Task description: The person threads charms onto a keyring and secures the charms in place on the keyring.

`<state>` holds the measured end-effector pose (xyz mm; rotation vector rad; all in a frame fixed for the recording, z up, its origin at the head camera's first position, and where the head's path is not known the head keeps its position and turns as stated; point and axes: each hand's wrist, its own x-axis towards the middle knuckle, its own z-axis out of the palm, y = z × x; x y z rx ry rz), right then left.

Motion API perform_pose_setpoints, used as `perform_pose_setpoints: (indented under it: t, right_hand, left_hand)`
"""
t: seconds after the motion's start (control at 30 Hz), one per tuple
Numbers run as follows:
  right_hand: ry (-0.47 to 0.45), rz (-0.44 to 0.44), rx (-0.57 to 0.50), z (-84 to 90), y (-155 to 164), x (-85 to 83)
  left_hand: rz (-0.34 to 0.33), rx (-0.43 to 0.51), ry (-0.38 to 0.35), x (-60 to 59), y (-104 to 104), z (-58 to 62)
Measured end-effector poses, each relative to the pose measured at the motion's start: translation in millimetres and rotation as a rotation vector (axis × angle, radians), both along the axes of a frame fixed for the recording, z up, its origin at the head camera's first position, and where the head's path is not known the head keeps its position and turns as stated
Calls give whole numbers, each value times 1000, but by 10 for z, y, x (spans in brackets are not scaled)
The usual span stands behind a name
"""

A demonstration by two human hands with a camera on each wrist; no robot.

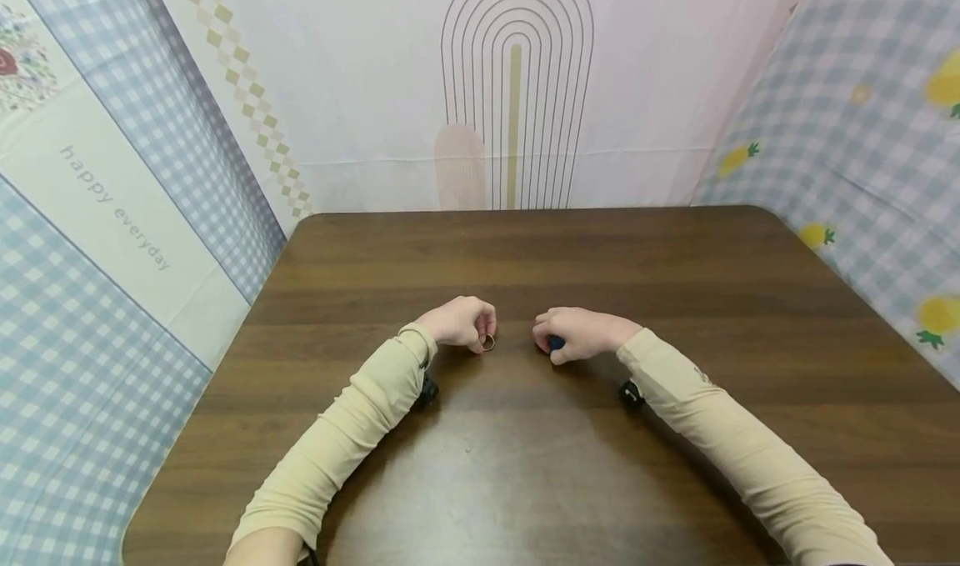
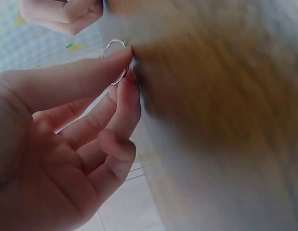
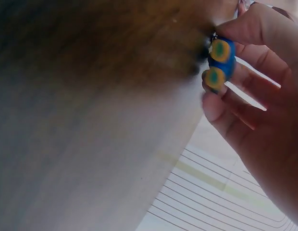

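Note:
My left hand [image 1: 461, 323] rests on the brown table [image 1: 525, 466] near its middle and pinches a thin metal ring [image 1: 488, 342] between thumb and fingertip; in the left wrist view the ring [image 2: 116, 60] stands against the tabletop. A short gap to the right, my right hand [image 1: 573, 333] grips a small blue object [image 1: 556, 343]. The right wrist view shows this blue object [image 3: 220, 61] with two yellow-and-green round spots, held between thumb and fingers. Both forearms wear beige sleeves.
Patterned cloth panels wall in the table on the left [image 1: 112, 216], back [image 1: 517, 91] and right [image 1: 862, 132]. Dark wrist-mounted devices [image 1: 427, 392] sit under both forearms. Bare tabletop spreads around the hands up to the rounded far corners.

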<state>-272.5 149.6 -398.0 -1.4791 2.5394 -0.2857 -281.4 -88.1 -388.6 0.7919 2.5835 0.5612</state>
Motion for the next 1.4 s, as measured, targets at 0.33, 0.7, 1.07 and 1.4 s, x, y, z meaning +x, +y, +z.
perform_pose_setpoints:
  t: [0.33,0.7,1.07,1.4]
  right_hand:
    - [-44,-132,-33,13,45,-6]
    - [-66,-217,-217,76,75,-2]
    - [-175,-387,-462,296,-73,-39]
    - [-223,-408,-624,459,-158,-37]
  left_hand:
    - [100,145,-120,34,-33,4]
    - [204,333,-218,90,-67,72]
    - [168,473,-251,12,2,227]
    - [257,623,-180,-59,-2,378]
